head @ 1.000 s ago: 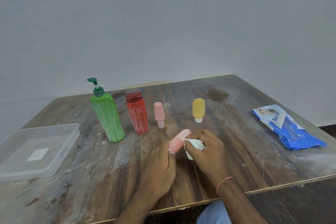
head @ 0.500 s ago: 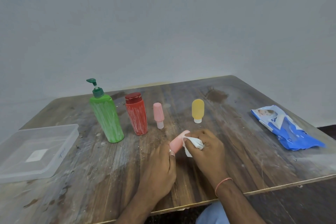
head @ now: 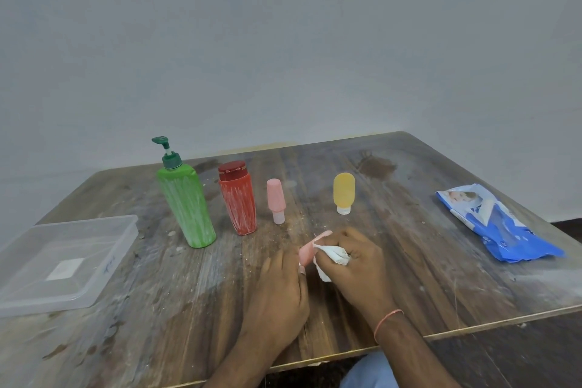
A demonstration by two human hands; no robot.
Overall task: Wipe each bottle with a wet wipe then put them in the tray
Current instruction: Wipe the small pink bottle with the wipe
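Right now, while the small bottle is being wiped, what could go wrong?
1. The left hand holds the small pink bottle only at its lower end; rubbing by the right hand with the wipe might slip it loose.
2. A slip could topple the pink tube standing upside down nearby.

Worn wooden table [head: 409, 230] bears four bottles [head: 185, 205], tray [head: 63, 261], seemingly wipes pack [head: 491, 224].

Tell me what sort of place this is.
Probably a plain room set up for a staged cleaning task, not a home kitchen: a worn wooden table against a bare grey wall, with a wet-wipe pack and an empty clear tray laid out.
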